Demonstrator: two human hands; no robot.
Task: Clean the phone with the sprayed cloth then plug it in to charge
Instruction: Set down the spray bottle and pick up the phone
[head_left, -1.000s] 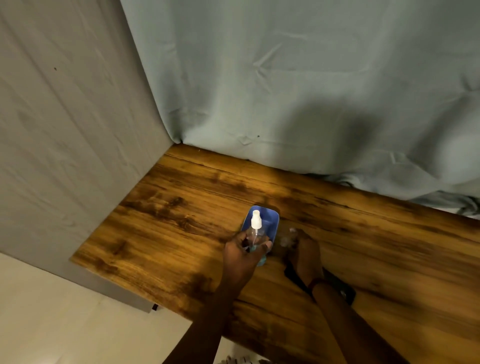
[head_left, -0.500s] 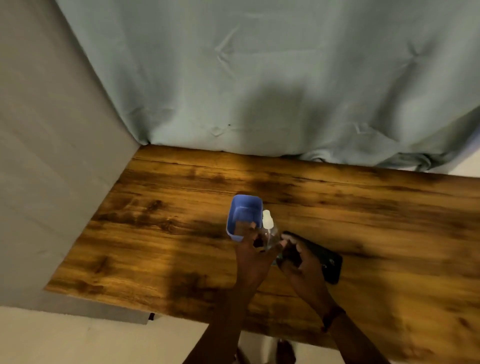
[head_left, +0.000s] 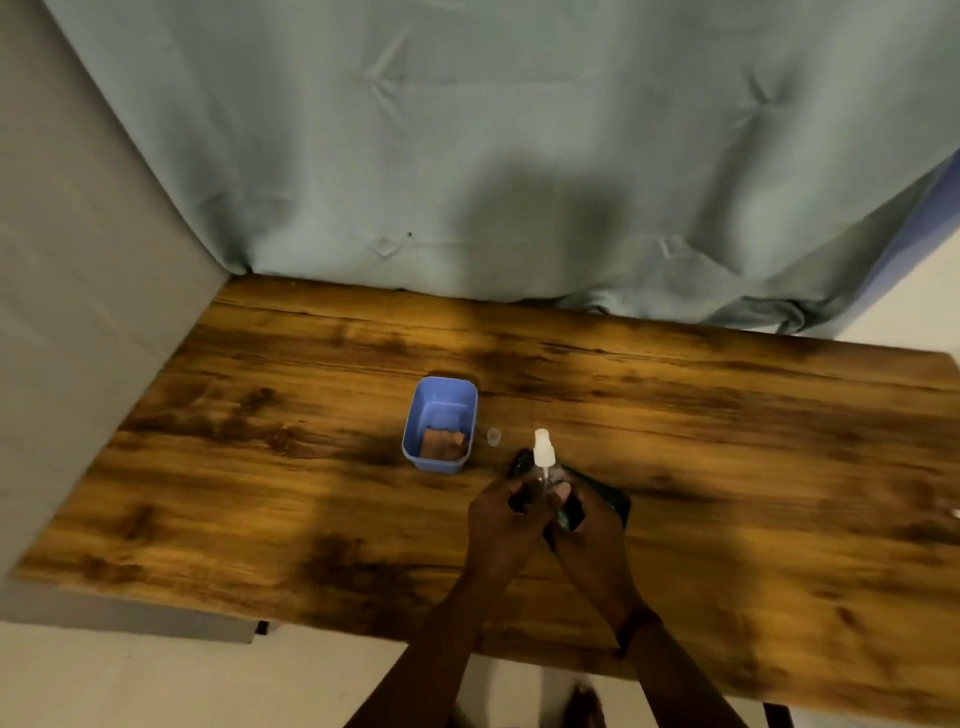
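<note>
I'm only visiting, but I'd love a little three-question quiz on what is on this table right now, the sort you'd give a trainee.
1. True or false: the blue tub holds a brownish cloth.
2. Which hand grips the spray bottle? A) the left hand B) the right hand C) neither
3. Fill in: the small clear cap stands on the wooden table between the tub and the ____.

Key
1. True; the cloth lies in the tub's near end.
2. A; its fingers wrap the bottle's body, while the right hand is at the dark phone beside it.
3. Spray bottle.
</note>
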